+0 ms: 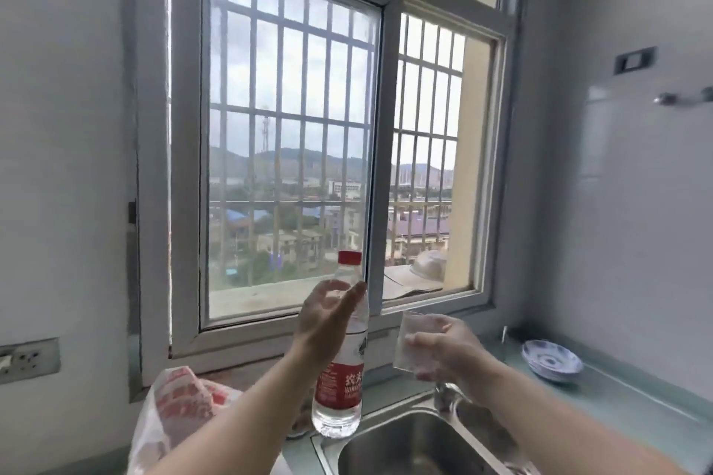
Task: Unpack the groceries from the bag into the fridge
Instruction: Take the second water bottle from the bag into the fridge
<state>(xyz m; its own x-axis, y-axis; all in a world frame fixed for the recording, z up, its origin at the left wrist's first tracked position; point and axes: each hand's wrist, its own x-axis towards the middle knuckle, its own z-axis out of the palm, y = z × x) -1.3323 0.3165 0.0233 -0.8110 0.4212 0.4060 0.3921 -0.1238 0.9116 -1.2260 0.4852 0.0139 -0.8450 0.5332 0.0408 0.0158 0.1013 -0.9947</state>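
Two hands: both raised above the counter edge, in front of the window.
Bag: red-and-white plastic bag at the lower left, standing on the counter against the left wall, below the sill.
Left hand: left hand has its grip wrapped round the upper body of the water bottle; the thumb lies across the front, just under the neck.
Water bottle: upright, red cap at the top, red label low down; its base hangs in the air over the left rim of the sink, between bag and sink.
Right hand: right hand has its grip grasping a small clear plastic packet; blur hides its contents. Packet and bottle are near each other but apart.
Tap: tap stands directly below the right hand, at the sink's back rim.
Open room: bare counter runs right of the sink to a stack of blue-patterned dishes near the right wall.
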